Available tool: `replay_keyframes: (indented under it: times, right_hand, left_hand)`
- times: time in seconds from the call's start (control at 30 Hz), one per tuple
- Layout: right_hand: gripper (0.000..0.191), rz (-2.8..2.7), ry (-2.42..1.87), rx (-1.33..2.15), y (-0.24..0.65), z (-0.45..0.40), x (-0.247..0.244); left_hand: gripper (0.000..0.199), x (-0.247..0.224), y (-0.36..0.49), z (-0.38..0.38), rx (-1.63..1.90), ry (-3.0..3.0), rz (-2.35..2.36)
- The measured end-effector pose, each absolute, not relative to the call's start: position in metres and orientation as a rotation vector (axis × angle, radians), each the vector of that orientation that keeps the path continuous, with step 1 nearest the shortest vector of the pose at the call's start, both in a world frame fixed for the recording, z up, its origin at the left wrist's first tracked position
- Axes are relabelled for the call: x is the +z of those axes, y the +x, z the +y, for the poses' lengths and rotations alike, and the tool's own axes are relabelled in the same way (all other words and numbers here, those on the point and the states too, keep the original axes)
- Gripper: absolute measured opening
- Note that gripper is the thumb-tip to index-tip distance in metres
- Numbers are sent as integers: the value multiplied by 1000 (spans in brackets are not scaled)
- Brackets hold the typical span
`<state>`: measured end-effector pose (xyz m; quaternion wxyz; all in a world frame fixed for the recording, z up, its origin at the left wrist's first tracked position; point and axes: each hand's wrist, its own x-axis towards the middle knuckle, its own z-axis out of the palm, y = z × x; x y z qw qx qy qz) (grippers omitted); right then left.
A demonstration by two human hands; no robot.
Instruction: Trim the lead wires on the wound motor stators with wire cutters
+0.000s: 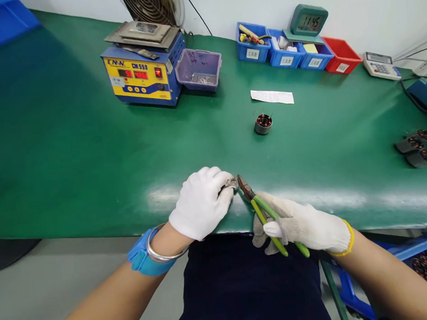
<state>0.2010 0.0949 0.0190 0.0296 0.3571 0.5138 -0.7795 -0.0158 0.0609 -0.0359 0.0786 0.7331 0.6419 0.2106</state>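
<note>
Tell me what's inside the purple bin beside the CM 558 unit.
Small silvery pieces, too tiny to identify, lie scattered on the floor of the purple bin. Its near wall hides the front of that floor.

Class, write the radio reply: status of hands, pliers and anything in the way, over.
Right hand holding green-handled pliers, tip beside left hand. Left hand curled, contents unclear. Copper-wound ring on bench beyond both hands, apparently not in their way.
</note>
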Motion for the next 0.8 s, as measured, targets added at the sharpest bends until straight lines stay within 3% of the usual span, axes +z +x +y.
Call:
replay_keyframes:
  times: [0.5, 0.57, 0.63, 0.73, 0.8]
  right_hand:
    - [33, 1669, 1274, -2191, 189, 92, 26]
    - [36, 1882, 1305, -1920, 189, 92, 27]
    - [40, 2202, 1374, -1387, 190, 93, 27]
    - [46, 2479, 1433, -502, 191, 96, 24]
    - [52, 2540, 1443, -157, 186, 100, 22]
  left_hand:
    - [16, -33, -12, 57, 709, 2110, 1984]
    - [38, -33, -14, 53, 919, 1997, 1956]
    - [61, -37, -21, 49, 1191, 1856, 1868]
    - [65, -46, -35, 47, 1579, 1584, 1663]
    - [64, -50, -43, 48, 1729, 1376, 1535]
